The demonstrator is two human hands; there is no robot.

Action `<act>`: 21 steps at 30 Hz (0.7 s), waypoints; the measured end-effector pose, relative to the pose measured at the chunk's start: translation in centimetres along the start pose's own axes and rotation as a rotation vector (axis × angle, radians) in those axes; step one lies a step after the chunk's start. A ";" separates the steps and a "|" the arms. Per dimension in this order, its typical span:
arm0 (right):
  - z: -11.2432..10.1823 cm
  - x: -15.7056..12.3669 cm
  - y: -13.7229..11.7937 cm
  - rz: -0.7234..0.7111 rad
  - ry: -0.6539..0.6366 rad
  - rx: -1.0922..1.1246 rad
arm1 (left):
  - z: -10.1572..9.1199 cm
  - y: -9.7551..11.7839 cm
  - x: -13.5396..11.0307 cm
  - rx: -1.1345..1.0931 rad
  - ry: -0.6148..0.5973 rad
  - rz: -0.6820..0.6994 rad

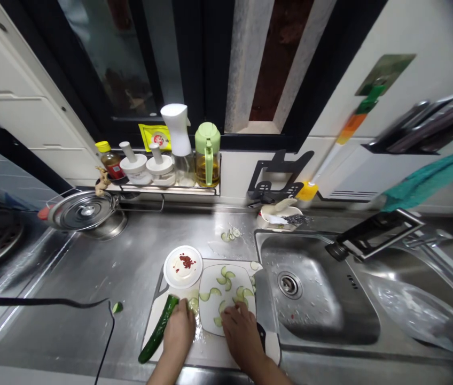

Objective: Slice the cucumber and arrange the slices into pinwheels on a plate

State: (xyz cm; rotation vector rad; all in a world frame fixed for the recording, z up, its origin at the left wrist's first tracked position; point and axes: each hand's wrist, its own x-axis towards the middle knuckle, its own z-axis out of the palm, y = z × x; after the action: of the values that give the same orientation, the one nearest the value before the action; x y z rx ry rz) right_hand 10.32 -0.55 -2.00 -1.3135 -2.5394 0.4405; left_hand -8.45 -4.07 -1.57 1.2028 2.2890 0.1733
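L hand (179, 332) rests palm-down on the cutting board (210, 350), fingers curled over the inner end of the cucumber (158, 328) and pinning it to the board. The cucumber runs diagonally from under the L hand's fingers out to that hand's outer side, its far tip overhanging the board edge.

R hand (242, 334) lies just beside the L hand, fingers bent down onto the near edge of the white square plate (227, 291); cannot tell if it grips anything. A dark knife (265, 315) lies w/ its handle right at the R hand's outer side and its blade extending fwd; contact not discernible.

Plate sits directly ahead of both hands and carries cucumber slices (226, 286). Small round dish (183, 266) w/ red bits stands fwd of the L hand, touching the plate corner. Sink (314, 299) is to the R hand's outer side. One cucumber scrap (117, 307) lies on the counter (90, 278), outboard of the L hand.
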 end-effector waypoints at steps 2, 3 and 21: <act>1.1 -0.5 0.1 0.001 0.012 -0.013 | -0.1 0.4 0.2 0.009 -0.009 -0.018; 1.7 -0.7 0.1 0.004 0.022 -0.018 | -0.1 0.5 0.4 0.003 -0.013 -0.021; 0.0 2.4 -3.3 0.145 -0.019 0.479 | -2.1 -2.0 0.2 -0.553 -0.108 0.213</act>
State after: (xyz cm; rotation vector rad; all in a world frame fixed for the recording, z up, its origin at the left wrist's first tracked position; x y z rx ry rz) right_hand 6.48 -0.36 -0.55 -1.3026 -2.1621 1.0187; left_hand -11.15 -4.80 -0.59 1.1164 1.8380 0.7462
